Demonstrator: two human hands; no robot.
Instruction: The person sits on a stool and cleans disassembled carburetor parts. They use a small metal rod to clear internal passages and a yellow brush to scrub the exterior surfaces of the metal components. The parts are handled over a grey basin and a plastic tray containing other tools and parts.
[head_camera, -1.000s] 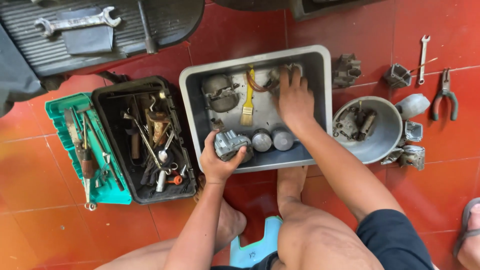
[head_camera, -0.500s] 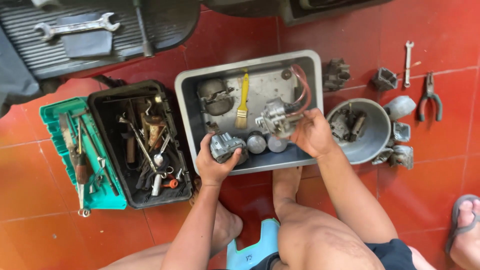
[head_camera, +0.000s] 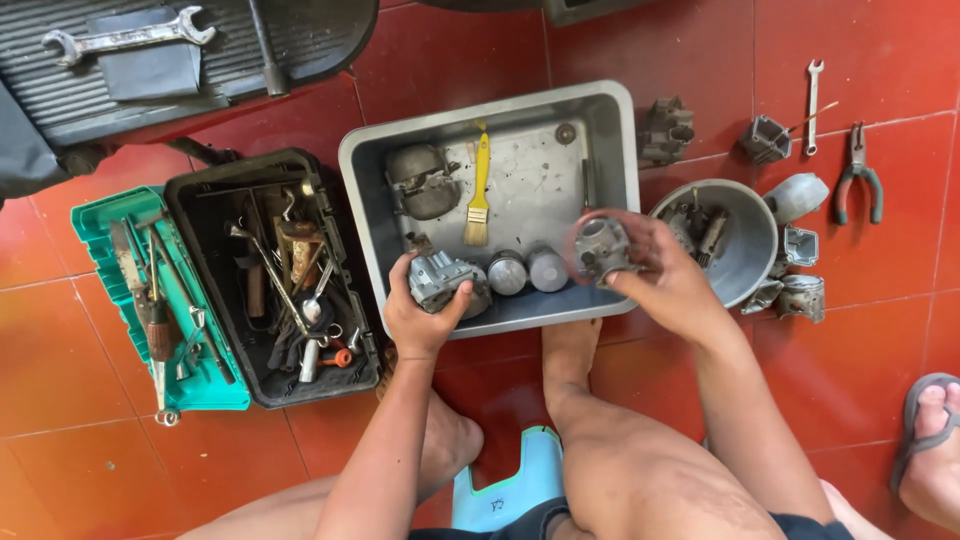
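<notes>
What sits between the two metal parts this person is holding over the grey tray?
Two round metal cylinders lie side by side in the tray, between the part in the left hand and the part in the right hand. Nothing else visible separates them; the yellow brush lies farther back.

Looking straight down at a grey tray (head_camera: 610, 110) on red tiles. Left hand (head_camera: 420, 315) gripping a metal engine part (head_camera: 445, 280) at the tray's front edge. Right hand (head_camera: 665, 275) holding a round carb body (head_camera: 598, 245) over the tray's right corner. Inside the tray: yellow brush (head_camera: 478, 185), two pistons (head_camera: 528, 271) side by side, a domed cover (head_camera: 422, 180). Steel bowl (head_camera: 750, 250) full of bits just right of it. Black toolbox (head_camera: 270, 275) with green lid (head_camera: 105, 225) to the left. Spanner (head_camera: 812, 105) and pliers (head_camera: 857, 175) off at far right. Bare feet below, blue stool (head_camera: 510, 490) between the legs.
</notes>
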